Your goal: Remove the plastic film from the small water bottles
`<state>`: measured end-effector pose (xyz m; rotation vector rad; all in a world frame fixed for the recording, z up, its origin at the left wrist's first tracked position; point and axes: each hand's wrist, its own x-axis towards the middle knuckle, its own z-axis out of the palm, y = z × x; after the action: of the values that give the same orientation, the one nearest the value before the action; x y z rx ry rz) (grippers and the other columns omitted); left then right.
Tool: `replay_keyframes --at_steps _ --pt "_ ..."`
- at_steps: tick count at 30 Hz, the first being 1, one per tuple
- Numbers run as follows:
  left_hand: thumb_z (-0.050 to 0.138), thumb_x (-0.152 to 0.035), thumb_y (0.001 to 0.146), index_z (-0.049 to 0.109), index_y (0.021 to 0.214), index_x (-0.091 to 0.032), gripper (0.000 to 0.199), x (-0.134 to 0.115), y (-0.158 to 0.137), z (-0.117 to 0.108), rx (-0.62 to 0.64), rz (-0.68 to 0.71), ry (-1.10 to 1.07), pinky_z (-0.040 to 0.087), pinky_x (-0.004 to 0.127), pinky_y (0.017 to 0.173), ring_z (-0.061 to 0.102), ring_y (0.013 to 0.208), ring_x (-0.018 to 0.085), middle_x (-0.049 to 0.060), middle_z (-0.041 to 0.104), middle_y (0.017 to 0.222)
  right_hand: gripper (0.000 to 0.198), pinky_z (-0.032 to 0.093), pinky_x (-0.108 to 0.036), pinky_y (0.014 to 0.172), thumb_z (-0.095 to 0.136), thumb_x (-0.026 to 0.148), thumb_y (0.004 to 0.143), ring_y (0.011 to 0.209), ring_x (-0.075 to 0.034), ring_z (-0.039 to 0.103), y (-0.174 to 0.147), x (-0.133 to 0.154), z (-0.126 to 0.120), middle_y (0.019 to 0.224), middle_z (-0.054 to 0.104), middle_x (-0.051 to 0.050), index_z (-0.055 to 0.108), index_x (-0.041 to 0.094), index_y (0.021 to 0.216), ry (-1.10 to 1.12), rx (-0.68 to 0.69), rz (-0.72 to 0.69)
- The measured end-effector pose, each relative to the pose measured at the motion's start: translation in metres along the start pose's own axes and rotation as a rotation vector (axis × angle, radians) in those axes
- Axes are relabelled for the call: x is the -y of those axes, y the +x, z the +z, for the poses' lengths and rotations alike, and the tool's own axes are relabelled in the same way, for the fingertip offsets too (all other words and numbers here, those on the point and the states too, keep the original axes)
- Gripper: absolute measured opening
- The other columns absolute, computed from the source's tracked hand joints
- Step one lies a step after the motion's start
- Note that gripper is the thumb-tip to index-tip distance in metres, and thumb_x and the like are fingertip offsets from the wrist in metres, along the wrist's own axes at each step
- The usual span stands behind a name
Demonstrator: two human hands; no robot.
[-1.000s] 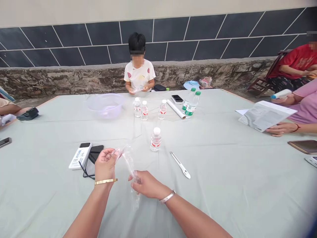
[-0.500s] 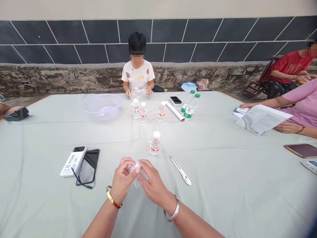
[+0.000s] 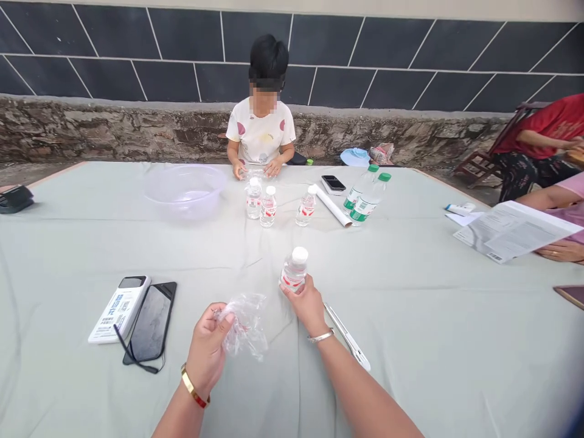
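Observation:
My left hand pinches a crumpled piece of clear plastic film between thumb and fingers, above the table. My right hand is wrapped round the lower part of a small clear water bottle with a white cap and a red-and-white label. The bottle leans slightly; whether its base touches the cloth is hidden by my fingers. Just right of my right wrist lies a white utility knife, partly covered by my hand and forearm.
Left are a white power bank and a black phone with a strap. Further back stand a translucent purple basin, several water bottles and a white roll. A person sits opposite; another holds papers at right.
My right hand has let go of the plastic film and reached forward to grasp the small bottle. My left hand keeps the film, now more spread out and farther left. The view has shifted slightly.

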<state>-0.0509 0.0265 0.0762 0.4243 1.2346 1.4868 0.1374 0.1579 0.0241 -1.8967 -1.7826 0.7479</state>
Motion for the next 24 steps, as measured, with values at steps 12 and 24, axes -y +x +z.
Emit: replay_keyframes --at_steps 12,24 --pt "0.071 -0.045 0.062 0.056 0.075 -0.018 0.033 -0.006 0.052 -0.017 -0.124 -0.007 0.278 0.037 0.02 0.056 0.048 0.062 0.01 -0.002 0.056 0.069 0.068 0.044 -0.035 0.082 0.06 0.044 0.071 0.101 -0.025 0.057 0.192 0.051 0.039 0.113 0.062 -0.012 0.04 0.016 0.13 0.309 -0.261 0.06" --pt "0.057 -0.007 0.066 0.054 0.096 -0.023 0.034 -0.108 0.163 -0.022 -0.23 -0.094 0.11 0.021 0.014 0.032 0.03 0.035 0.003 -0.007 0.047 0.058 0.042 0.042 -0.025 0.061 0.046 0.028 0.074 0.056 -0.014 0.054 0.111 0.047 0.062 0.06 0.055 0.005 0.052 0.019 0.115 0.32 -0.01 -0.139"
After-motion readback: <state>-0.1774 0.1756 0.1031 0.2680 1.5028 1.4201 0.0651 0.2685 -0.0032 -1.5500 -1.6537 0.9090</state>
